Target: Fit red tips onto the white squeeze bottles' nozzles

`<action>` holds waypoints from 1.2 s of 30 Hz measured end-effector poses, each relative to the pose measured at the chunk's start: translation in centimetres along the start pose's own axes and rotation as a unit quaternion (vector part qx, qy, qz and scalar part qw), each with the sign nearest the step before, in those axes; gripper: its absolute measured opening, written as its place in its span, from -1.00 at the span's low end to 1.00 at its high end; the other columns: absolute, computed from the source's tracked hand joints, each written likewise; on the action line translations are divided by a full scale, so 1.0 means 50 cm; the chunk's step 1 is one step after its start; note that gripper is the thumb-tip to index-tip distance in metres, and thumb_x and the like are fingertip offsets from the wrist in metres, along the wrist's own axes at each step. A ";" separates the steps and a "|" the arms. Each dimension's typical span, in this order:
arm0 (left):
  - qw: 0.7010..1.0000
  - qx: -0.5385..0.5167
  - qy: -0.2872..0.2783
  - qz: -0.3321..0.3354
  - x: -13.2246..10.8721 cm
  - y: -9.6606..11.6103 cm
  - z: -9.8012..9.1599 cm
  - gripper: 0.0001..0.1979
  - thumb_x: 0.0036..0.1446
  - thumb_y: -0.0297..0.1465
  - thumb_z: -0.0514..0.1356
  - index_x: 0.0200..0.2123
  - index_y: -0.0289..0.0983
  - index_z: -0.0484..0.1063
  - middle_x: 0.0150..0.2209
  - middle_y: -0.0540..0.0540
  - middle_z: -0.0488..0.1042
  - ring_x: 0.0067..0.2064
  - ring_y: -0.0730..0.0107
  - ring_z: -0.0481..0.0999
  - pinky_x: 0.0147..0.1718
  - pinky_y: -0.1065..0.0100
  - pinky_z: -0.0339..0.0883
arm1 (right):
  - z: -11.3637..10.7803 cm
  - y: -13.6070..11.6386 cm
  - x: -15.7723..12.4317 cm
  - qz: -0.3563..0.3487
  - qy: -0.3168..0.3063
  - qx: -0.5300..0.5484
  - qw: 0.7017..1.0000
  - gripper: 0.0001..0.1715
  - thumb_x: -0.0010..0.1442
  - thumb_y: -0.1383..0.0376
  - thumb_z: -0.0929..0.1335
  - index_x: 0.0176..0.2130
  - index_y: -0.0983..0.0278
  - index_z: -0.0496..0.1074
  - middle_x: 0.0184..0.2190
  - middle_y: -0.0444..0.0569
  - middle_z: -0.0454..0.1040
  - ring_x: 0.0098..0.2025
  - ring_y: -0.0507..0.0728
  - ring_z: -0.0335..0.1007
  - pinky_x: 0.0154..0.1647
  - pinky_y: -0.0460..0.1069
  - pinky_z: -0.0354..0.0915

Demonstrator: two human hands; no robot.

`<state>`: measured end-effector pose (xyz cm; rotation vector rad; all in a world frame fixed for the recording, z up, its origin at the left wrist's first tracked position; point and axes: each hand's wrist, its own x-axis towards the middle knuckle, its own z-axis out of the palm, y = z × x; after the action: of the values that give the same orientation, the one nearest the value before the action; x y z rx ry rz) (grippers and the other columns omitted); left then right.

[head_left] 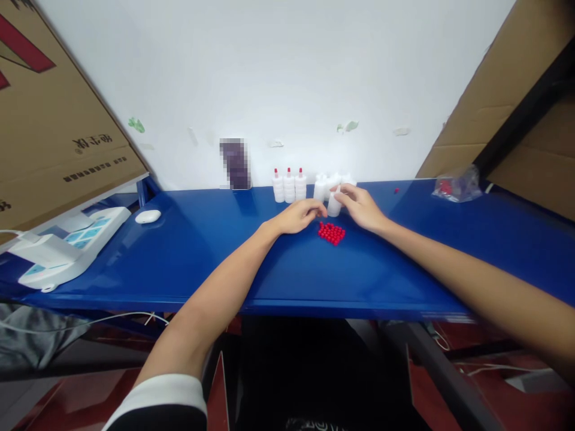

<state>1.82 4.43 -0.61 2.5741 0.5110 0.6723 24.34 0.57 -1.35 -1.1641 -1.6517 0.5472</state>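
My right hand is closed around the upper part of a small white squeeze bottle, which stands upright with no red cap showing on it. My left hand hovers just left of that bottle, its fingers bent and slightly apart, with nothing visible in them. Right below its fingertips a cluster of small red caps lies loose on the blue table. Three white bottles with red tips stand in a row behind my left hand. More uncapped white bottles stand behind the held one, partly hidden by my right hand.
A dark phone-like object, pixelated, leans on the white wall. Left are a white earbud case and a power strip with a charger. Right lie a single red cap and a clear plastic bag containing something red.
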 end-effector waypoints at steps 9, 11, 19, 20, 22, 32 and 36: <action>0.995 0.070 0.074 0.002 -0.001 0.020 -0.006 -0.74 0.05 -0.52 0.11 -0.25 -0.28 0.57 -0.32 -0.06 0.61 -0.37 0.42 0.47 -0.28 0.34 0.35 | 0.000 -0.018 -0.006 -0.008 -0.016 -0.023 1.000 -0.68 0.25 0.07 0.34 -0.15 0.22 0.50 -0.30 -0.04 0.55 -0.26 0.19 0.41 -0.11 0.12 0.31; 0.993 0.090 0.076 -0.006 -0.001 0.025 -0.006 -0.79 0.03 -0.46 0.14 -0.28 -0.29 0.55 -0.33 -0.06 0.59 -0.37 0.40 0.45 -0.28 0.32 0.33 | -0.001 -0.019 -0.005 -0.010 -0.023 -0.021 0.999 -0.68 0.25 0.07 0.34 -0.16 0.23 0.50 -0.29 -0.03 0.55 -0.28 0.18 0.41 -0.12 0.12 0.31; 0.977 0.151 0.057 -0.142 0.001 0.030 -0.015 -0.63 0.24 -0.35 0.01 -0.63 -0.23 0.12 -0.62 0.00 0.22 -0.49 0.41 0.21 -0.36 0.26 0.11 | -0.002 -0.017 -0.004 -0.026 -0.032 -0.069 0.997 -0.68 0.28 0.05 0.31 -0.18 0.22 0.48 -0.29 -0.02 0.56 -0.26 0.20 0.42 -0.15 0.11 0.28; 0.976 0.156 0.045 -0.144 0.000 0.033 -0.015 -0.63 0.28 -0.33 -0.02 -0.60 -0.23 0.16 -0.60 -0.01 0.26 -0.48 0.40 0.24 -0.37 0.26 0.10 | -0.002 -0.017 -0.004 -0.027 -0.033 -0.072 0.996 -0.68 0.29 0.05 0.30 -0.18 0.22 0.48 -0.29 -0.01 0.56 -0.26 0.21 0.42 -0.15 0.11 0.28; 0.972 0.179 0.015 -0.153 -0.001 0.043 -0.013 -0.63 0.35 -0.29 -0.07 -0.48 -0.24 0.30 -0.50 -0.06 0.39 -0.42 0.34 0.34 -0.35 0.26 0.15 | -0.003 -0.017 -0.005 -0.029 -0.036 -0.077 0.996 -0.67 0.30 0.05 0.30 -0.16 0.22 0.49 -0.28 -0.01 0.56 -0.26 0.21 0.43 -0.15 0.11 0.28; 0.939 0.254 -0.064 -0.223 -0.004 0.108 0.016 -0.52 0.40 -0.18 -0.11 -0.29 -0.28 0.53 -0.20 -0.26 0.61 -0.11 -0.01 0.61 -0.14 0.11 0.42 | -0.002 -0.012 -0.008 -0.054 -0.037 -0.116 0.991 -0.59 0.36 0.01 0.25 -0.13 0.23 0.52 -0.29 0.01 0.61 -0.23 0.24 0.46 -0.16 0.11 0.30; 0.937 0.247 -0.053 -0.241 -0.004 0.106 0.025 -0.45 0.44 -0.14 -0.15 -0.22 -0.27 0.56 -0.12 -0.25 0.63 -0.02 -0.03 0.61 -0.07 0.09 0.45 | -0.002 -0.013 -0.009 -0.057 -0.037 -0.120 0.990 -0.58 0.37 0.01 0.25 -0.12 0.23 0.52 -0.23 0.04 0.63 -0.17 0.27 0.49 -0.13 0.12 0.32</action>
<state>3.59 -0.50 0.91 2.7302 1.3644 0.2468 24.16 -0.11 -1.01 -1.2240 -1.8739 0.3274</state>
